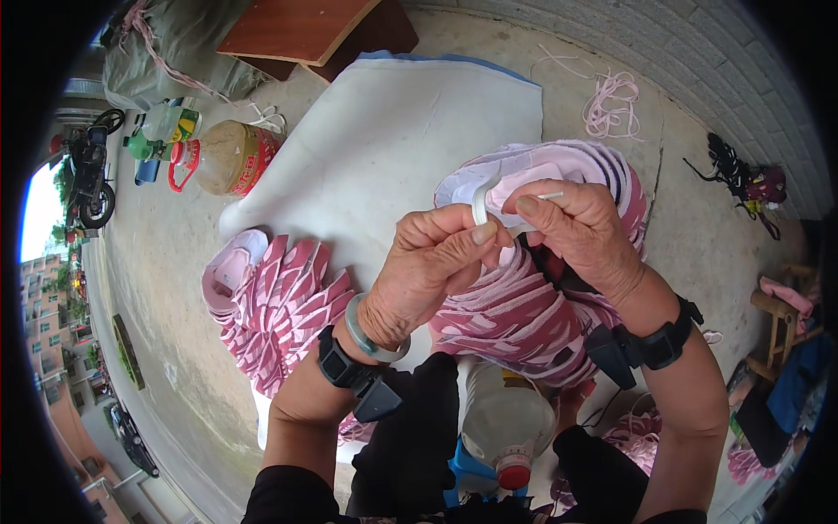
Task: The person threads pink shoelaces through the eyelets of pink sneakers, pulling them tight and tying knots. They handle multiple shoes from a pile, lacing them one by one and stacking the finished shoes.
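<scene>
My left hand [432,253] is closed, thumb and fingers pinching a folded white flat lace [479,208]. Close beside it, my right hand [576,231] pinches a thin white lace end [550,196] that sticks out past the fingertips. Whether both pieces are one lace is hidden by the fingers. Under my hands, across my lap, lies a thick stack of pink and dark-red patterned shoe uppers [515,314], nested in one another. A second bundle of such uppers [279,306] rests to the left on a white sheet [367,148].
A large bottle with a red cap [508,432] stands between my legs. Far left are a jug with a red handle [223,157] and a green-topped bottle [161,127]. Pink laces [611,105] lie on the concrete near the wall. A brown wooden box [301,35] sits beyond the sheet.
</scene>
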Demonstrator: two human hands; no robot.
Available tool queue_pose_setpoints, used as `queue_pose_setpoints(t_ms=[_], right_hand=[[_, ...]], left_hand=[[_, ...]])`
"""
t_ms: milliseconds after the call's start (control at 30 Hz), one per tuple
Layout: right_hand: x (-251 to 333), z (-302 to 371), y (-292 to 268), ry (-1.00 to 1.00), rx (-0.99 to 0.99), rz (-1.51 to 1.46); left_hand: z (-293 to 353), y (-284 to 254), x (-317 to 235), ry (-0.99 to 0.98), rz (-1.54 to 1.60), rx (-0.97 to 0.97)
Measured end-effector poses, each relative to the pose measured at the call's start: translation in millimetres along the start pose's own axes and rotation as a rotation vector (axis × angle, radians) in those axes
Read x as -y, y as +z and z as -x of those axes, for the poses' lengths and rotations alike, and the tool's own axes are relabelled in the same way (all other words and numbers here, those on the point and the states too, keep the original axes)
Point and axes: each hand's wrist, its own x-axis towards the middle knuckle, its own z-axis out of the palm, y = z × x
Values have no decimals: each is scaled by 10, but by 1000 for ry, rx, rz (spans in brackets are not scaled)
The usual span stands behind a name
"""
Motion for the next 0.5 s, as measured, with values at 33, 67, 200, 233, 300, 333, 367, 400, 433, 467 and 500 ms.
queue_pose_setpoints(t_ms=[33,67,200,233,300,333,367,400,433,467,500], right_hand=[[5,-28,31,-44,13,-19],[30,-75,70,-91,30,-38],[268,-99,89,-98,54,-51],[273,-87,64,-44,62,-26],[108,-80,45,-365,-103,260],[54,-69,37,-523,-185,404],[64,-71,21,-576,-197,517],[84,-70,7,-628,-209,630],[107,-71,-1,-680,-220,743],[148,-65,7,-727,-217,787],[192,-59,18,-774,-213,830]], left_hand=[[3,55,-33,19,-26,14],[2,97,-82,41,-53,24],[-35,165,-222,43,-108,17],[-45,172,-236,46,-125,29],[-93,164,-248,9,-180,26],[-119,159,-261,-10,-208,24],[-134,174,-330,-45,-350,3],[-148,153,-355,-58,-425,43],[-159,128,-372,-72,-499,83],[-161,109,-388,-87,-576,120],[-179,68,-375,-45,-642,155]])
